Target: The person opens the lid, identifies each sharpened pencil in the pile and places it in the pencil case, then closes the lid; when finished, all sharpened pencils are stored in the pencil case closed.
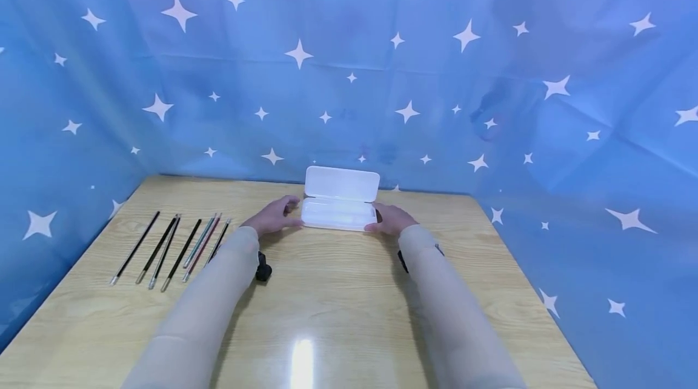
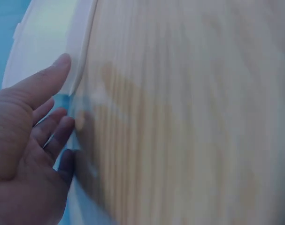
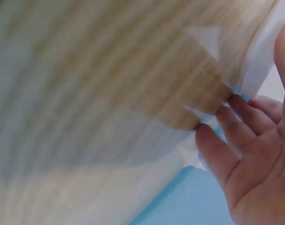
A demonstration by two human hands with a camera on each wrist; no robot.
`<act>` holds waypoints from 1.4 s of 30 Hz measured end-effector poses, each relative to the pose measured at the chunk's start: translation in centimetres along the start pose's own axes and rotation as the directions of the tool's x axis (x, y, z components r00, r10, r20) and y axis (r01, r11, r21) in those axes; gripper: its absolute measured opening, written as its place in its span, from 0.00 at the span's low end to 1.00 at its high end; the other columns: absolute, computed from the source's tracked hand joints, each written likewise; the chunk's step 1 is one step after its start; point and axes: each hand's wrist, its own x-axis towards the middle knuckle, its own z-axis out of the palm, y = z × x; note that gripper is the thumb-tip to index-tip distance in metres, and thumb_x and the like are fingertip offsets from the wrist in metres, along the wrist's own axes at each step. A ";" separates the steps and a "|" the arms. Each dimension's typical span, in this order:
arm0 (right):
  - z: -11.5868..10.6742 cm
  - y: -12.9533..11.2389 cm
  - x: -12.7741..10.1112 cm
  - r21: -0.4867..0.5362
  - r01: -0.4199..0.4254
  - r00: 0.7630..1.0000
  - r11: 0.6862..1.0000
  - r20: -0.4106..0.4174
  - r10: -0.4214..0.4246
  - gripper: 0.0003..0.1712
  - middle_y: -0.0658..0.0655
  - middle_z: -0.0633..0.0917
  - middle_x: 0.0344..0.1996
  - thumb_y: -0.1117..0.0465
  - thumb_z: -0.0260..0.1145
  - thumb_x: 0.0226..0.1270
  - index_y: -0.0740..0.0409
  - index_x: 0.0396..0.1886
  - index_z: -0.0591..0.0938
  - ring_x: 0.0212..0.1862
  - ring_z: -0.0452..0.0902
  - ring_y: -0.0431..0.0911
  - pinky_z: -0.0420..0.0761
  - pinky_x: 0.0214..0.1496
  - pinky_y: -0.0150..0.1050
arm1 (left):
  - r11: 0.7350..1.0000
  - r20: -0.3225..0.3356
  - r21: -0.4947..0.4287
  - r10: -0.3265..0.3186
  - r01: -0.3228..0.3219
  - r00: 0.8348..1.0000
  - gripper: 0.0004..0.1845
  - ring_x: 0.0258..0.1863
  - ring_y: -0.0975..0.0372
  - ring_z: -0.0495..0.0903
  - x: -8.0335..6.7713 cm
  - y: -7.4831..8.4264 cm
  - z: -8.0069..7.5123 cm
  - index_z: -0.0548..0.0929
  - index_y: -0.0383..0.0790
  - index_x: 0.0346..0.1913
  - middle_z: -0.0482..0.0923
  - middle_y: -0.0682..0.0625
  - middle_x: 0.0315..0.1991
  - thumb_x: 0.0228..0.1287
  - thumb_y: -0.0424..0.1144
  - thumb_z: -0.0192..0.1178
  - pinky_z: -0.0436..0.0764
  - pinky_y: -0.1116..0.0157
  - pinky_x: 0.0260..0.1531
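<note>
A white plastic pencil case [image 1: 339,213] lies near the back of the table, its lid [image 1: 342,184] raised and leaning back. Nothing shows inside its tray. My left hand [image 1: 272,216] is at the case's left end, thumb tip against the front corner. In the left wrist view the thumb [image 2: 48,79] overlaps the case's edge, while the other fingers are loosely bent beside it. At the opposite end is my right hand [image 1: 395,219], its thumb by the front right corner. The right wrist view shows its relaxed fingers [image 3: 241,131] with tips at the tabletop, beside the case wall [image 3: 262,56].
Several pencils [image 1: 180,256], mostly dark with a red and a teal one, lie side by side on the left of the wooden table [image 1: 327,292]. A blue star-patterned curtain [image 1: 349,74] hangs behind the table and along its sides.
</note>
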 end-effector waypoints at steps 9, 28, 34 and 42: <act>-1.1 -1.0 0.7 -0.395 0.040 0.996 0.918 -0.062 -0.070 0.40 0.57 0.87 0.39 0.30 0.73 0.52 0.57 0.50 0.83 0.40 0.81 0.50 0.81 0.42 0.47 | 0.999 -0.055 0.032 -0.003 0.005 0.998 0.29 0.65 0.45 0.72 -4.0 -0.9 -3.7 0.67 0.38 0.74 0.68 0.40 0.70 0.76 0.43 0.59 0.76 0.47 0.60; -1.5 -2.2 0.5 -0.090 -0.052 0.997 0.995 0.043 0.056 0.36 0.61 0.83 0.46 0.46 0.78 0.59 0.65 0.58 0.78 0.43 0.74 0.50 0.74 0.46 0.46 | 0.973 -0.226 0.170 -0.113 0.154 0.967 0.23 0.52 0.42 0.79 -10.8 -3.2 -10.8 0.72 0.28 0.67 0.77 0.30 0.56 0.79 0.42 0.54 0.80 0.46 0.48; -1.7 -2.5 0.3 -0.092 -0.048 0.998 0.995 0.034 0.052 0.38 0.67 0.82 0.54 0.49 0.77 0.61 0.70 0.61 0.76 0.53 0.77 0.56 0.76 0.58 0.51 | 0.957 -0.205 0.158 -0.211 0.244 0.956 0.22 0.42 0.47 0.84 -11.8 -3.3 -11.2 0.74 0.25 0.62 0.77 0.29 0.54 0.78 0.41 0.54 0.84 0.51 0.41; -1.2 -2.5 0.4 -0.070 -0.077 0.995 0.995 0.051 0.081 0.42 0.68 0.77 0.63 0.49 0.74 0.66 0.68 0.70 0.70 0.63 0.74 0.58 0.74 0.64 0.52 | 0.936 -0.117 0.037 -0.342 0.349 0.932 0.20 0.36 0.56 0.80 -12.8 -3.1 -11.1 0.73 0.25 0.62 0.77 0.35 0.50 0.78 0.39 0.55 0.85 0.58 0.36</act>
